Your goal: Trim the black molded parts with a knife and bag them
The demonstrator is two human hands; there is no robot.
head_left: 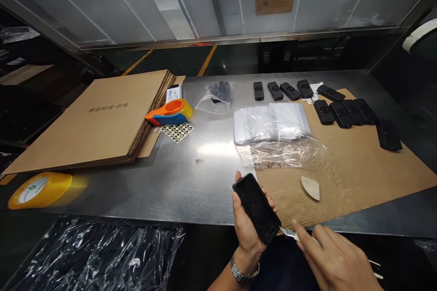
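Nearest, just off the near edge of the worktop (191, 177), the left hand (247, 232) is closed around a black case (256, 208), tilted with its lower end toward the right hand (336, 259), so that end is open to work on. The right hand pinches a small blade (287, 233) whose tip touches the case's lower corner; holding both over the edge leaves the wrists free. Below left hangs crumpled plastic film (99, 254). On the worktop a cardboard sheet (358, 177) covers the right part, with a pale chip (310, 188) near and clear bags (273, 125) just beyond. The bare steel in the middle gives the most room. Left lie a yellow tape roll (39, 189) at the near edge and flat cartons (99, 118). Further off sit a tape dispenser (170, 112), a sticker sheet (177, 131), and more black cases (327, 102) in rows near the far edge.
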